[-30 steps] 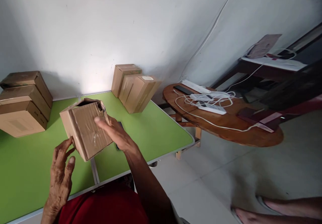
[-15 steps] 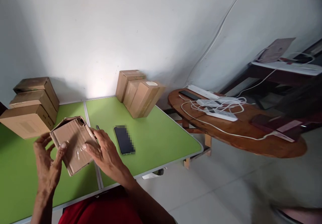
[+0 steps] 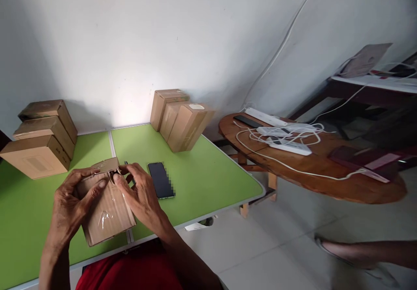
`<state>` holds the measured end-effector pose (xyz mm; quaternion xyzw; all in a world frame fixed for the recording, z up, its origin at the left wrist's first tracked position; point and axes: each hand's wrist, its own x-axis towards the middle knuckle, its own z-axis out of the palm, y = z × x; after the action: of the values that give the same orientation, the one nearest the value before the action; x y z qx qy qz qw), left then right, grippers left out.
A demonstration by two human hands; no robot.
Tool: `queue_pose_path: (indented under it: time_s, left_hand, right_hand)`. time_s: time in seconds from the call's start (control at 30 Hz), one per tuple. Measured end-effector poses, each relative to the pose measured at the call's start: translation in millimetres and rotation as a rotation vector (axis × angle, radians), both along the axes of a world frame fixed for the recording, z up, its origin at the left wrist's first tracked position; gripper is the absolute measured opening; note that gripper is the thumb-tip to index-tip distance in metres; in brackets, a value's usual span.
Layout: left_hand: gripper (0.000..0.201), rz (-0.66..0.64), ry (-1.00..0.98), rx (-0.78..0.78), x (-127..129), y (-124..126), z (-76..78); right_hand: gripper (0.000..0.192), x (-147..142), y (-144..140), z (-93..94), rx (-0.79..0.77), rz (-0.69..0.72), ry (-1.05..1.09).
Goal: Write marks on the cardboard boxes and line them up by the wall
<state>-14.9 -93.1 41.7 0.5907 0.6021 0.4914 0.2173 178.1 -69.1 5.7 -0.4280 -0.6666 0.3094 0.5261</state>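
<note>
A small brown cardboard box (image 3: 107, 214) with clear tape on its face rests on the green folding table (image 3: 202, 181) near its front edge. My left hand (image 3: 70, 207) grips the box's left side and top flap. My right hand (image 3: 140, 196) holds the right side, its fingertips at the flap's edge by a thin dark object. A black phone (image 3: 160, 180) lies flat just right of my right hand.
Three stacked cardboard boxes (image 3: 39, 140) stand at the table's back left, three upright ones (image 3: 180, 118) at the back right. A round wooden table (image 3: 312, 164) with power strips and white cables stands to the right. Another person's foot (image 3: 358, 253) is on the floor.
The box came down from mid-air toward me and now lies on the table near the front edge. Both hands shifted to its top flap. The phone became uncovered.
</note>
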Motion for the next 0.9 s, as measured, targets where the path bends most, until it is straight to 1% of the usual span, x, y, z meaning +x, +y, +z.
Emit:
queue_pose_path:
  time_s: [0.07,0.13,0.23,0.33,0.47,0.67,0.73,0.8,0.87,0.9]
  left_hand:
    - [0.056,0.065,0.025,-0.016,2,-2,1.6]
    - [0.056,0.117,0.126,0.006,3,-3,1.2]
    - [0.049,0.182,0.327,0.122,6,-6,-2.9]
    - [0.040,0.234,0.456,0.244,10,-8,-6.4]
    - [0.036,0.170,0.456,0.299,14,-8,-5.2]
    - [0.037,0.102,0.405,0.301,17,-5,-6.7]
    - [0.040,0.088,0.396,0.316,16,-4,-8.4]
    - [0.043,0.074,0.392,0.314,14,-3,-8.8]
    - [0.043,0.061,0.380,0.296,11,-3,-7.2]
    - [0.043,0.056,0.366,0.292,9,-3,-5.8]
  right_hand:
    - [0.019,-2,-3,0.1,0.033,-0.021,-0.036]
    - [0.015,-3,-7,-0.8,0.062,-0.041,-0.076]
    - [0.013,-3,-14,-0.9,0.055,-0.045,-0.095]
    - [0.016,-4,-16,0.8,0.045,-0.040,-0.106]
    - [0.035,-5,-13,1.8,0.066,-0.031,-0.107]
    - [0.037,-4,-9,1.4,0.136,-0.018,-0.172]
    - [0.038,-3,-7,-1.0,0.131,0.004,-0.140]
    - [0.040,2,-4,-8.8,0.096,0.049,-0.060]
    - [0.048,15,0,-24.2,0.014,0.065,0.021]
    - [0.051,25,3,-34.6,-0.037,0.042,0.037]
